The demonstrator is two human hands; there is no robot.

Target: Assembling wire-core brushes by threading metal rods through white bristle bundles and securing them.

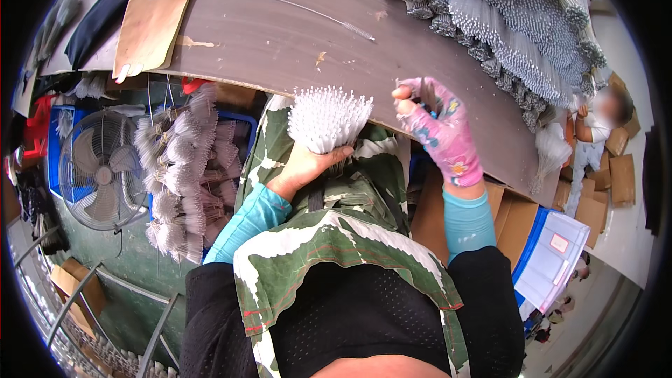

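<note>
My left hand [315, 168] is wrapped round a thick bundle of straw brushes [329, 120], held upright at the table's near edge. Their white bristle heads form a dense dome, and the stems below are mostly hidden. To the right of the bundle, my right hand [442, 129] is raised over the table edge in a pink flowered glove that leaves the fingertips bare. Its fingers are curled round a small dark metal tool [428, 98], whose kind I cannot make out. A single straw brush [308, 12] with a thin wire stem lies farther back.
On the brown table [266, 42], brush bundles [497, 21] are piled at the far right and brown cardboard [155, 17] lies at the left. A fan [103, 170] and hanging brush bundles [183, 168] stand left. Boxes [507, 217] are at my right; a person [598, 122] is farther off.
</note>
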